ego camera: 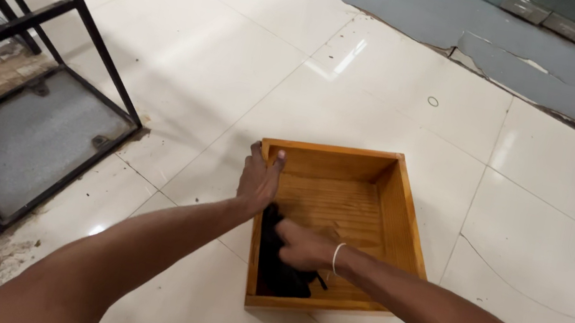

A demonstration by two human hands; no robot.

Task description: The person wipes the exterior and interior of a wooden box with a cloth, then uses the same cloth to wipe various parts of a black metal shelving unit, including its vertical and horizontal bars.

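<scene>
Right hand [298,246] gripped black cloth [279,269] inside wooden box [403,212], frame centre; left hand [258,178] lay flat, fingers extended, on the box's left wall. Black metal rack [30,25] stood upper left.

Both forearms are bare (no sleeves in view), and the right wrist wears a thin white band [337,258].

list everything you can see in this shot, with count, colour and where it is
wooden box: one, orange-brown, open-topped, on the floor at centre
cloth: one, black, inside the box at its near left corner
metal rack: one, black frame, at the left edge
floor tiles: many, glossy white, all around the box
grey floor strip: one, cracked edge, top right
left hand: one, resting on the box's left wall
right hand: one, white band at the wrist, on the cloth
</scene>
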